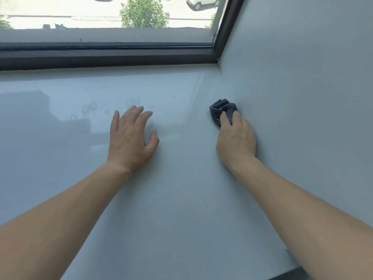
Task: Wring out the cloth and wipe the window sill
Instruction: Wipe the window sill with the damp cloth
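A wide, glossy pale window sill (177, 199) fills most of the view. A small dark grey cloth (220, 111), bunched up, lies on the sill close to the right side wall. My right hand (236, 138) presses down on the cloth with its fingers laid over the near part of it. My left hand (131, 138) rests flat on the bare sill to the left, fingers spread and holding nothing. Faint ring-shaped marks (89, 109) show on the sill beyond my left hand.
The dark window frame (109, 56) runs along the far edge of the sill, with glass above it. A plain grey wall (302, 87) bounds the sill on the right. The sill's near edge (290, 269) shows at bottom right.
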A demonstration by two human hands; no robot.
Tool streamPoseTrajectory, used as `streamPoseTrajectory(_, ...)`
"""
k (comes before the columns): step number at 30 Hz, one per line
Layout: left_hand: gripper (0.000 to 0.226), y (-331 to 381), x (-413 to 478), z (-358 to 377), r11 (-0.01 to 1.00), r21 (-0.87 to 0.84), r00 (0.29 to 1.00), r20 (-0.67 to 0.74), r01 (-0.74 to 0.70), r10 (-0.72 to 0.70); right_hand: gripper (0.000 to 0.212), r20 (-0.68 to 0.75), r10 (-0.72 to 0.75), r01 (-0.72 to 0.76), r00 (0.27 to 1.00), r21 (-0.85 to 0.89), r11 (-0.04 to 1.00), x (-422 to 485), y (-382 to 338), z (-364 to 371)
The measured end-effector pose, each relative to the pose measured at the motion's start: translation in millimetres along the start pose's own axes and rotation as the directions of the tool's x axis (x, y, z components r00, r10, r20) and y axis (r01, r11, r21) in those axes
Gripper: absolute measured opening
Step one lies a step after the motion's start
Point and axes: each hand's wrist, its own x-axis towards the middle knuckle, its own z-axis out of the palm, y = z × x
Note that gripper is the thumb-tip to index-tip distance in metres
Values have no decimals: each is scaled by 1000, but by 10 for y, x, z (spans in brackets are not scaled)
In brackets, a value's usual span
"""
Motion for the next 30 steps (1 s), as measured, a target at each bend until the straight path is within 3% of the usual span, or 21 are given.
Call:
streamPoseTrajectory(6, 56, 149, -1063, -66, 996, 39, 993, 94, -81, 78, 58, -145, -7, 25, 989, 120, 992, -1086, 337, 267)
streamPoseTrajectory(15, 56, 279, -2269, -93, 987, 129, 973, 221, -99, 69, 48, -177, -84, 112, 981, 158, 981, -2612, 865, 428)
streamPoseTrajectory(24, 59, 151, -2765, -180, 978, 210, 980, 193, 5, -46, 46, -171, -67, 123, 983, 343, 931, -3061, 1082, 443)
streamPoseTrajectory(30, 60, 45, -2807, -242, 992, 127, 973, 229, -8, -22, 45, -170, -30, 99, 985, 413, 905, -3212, 935, 526)
